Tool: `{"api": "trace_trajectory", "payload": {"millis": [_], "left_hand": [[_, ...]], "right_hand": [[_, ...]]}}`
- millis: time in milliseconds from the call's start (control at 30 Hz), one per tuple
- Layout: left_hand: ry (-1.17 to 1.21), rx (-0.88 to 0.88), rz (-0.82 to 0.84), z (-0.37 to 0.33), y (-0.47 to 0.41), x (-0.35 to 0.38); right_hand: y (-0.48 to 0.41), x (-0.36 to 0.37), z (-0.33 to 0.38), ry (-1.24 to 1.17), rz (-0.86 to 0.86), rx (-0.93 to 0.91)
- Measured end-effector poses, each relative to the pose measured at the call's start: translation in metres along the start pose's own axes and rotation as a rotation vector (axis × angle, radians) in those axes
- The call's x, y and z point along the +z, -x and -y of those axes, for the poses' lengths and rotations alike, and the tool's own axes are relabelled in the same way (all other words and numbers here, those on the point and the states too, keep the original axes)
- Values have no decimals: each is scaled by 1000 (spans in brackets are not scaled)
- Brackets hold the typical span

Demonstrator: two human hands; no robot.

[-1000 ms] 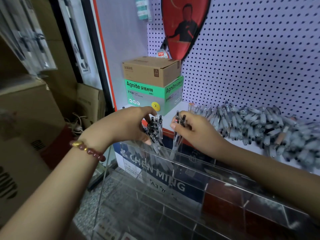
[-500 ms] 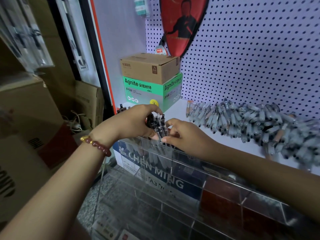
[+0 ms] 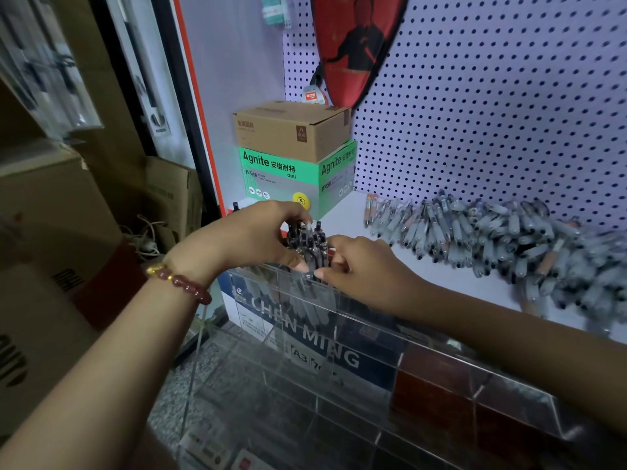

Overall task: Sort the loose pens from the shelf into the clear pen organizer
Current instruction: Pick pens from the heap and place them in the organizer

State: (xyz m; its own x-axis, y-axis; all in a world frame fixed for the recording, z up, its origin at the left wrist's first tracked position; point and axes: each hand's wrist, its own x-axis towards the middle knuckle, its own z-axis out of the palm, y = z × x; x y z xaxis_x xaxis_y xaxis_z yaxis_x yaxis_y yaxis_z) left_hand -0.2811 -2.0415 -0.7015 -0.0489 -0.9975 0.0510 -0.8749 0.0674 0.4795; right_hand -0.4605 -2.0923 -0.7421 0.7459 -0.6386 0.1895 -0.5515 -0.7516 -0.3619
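The clear pen organizer (image 3: 441,366) fills the 6 o'clock part of the view. It is a tiered acrylic unit split into compartments by clear dividers. The lettering "CHEN MING" shows through its walls.

The forearms enter from 7 o'clock and 4 o'clock. A beaded bracelet (image 3: 185,283) sits on the left wrist.

The hands meet at the organizer's far-left compartment, at 11 o'clock of the unit.
- The left hand (image 3: 251,239) grips a bundle of pens (image 3: 308,242), with the fingers curled over its far side and the thumb on its near side.
- The bundle stands close to upright. Its lower ends are inside the compartment and its dark tops are above the rim.
- The right hand (image 3: 366,266) lies at 3 o'clock of the bundle. Its fingers are curled, and the thumb and fingertips pinch the pens just above the rim.

The white shelf (image 3: 349,212) lies beyond the organizer. The loose pens (image 3: 492,239) form a long heap on it, at 2 to 3 o'clock of the hands and along the foot of the pegboard (image 3: 492,113). The right end of the heap is blurred.

At 12 o'clock of the hands a green box (image 3: 281,174) marked "Agnite" stands on the shelf, with a brown cardboard box (image 3: 291,130) stacked on it. A red racket cover (image 3: 356,45) hangs on the pegboard at 12 o'clock of the view. Large cartons (image 3: 51,215) stand at 9 o'clock.
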Motion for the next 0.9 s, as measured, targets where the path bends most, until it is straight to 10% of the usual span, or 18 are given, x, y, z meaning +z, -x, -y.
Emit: {"api": "trace_trajectory", "payload": {"millis": [567, 733, 900], "left_hand": [[-89, 25, -43, -4, 5, -2], [-77, 127, -185, -9, 9, -8], [55, 189, -262, -10, 4, -6]], "right_hand": [[-1, -13, -10, -263, 57, -5], [-39, -33, -66, -315, -201, 211], [-79, -31, -114, -141, -69, 366]]}}
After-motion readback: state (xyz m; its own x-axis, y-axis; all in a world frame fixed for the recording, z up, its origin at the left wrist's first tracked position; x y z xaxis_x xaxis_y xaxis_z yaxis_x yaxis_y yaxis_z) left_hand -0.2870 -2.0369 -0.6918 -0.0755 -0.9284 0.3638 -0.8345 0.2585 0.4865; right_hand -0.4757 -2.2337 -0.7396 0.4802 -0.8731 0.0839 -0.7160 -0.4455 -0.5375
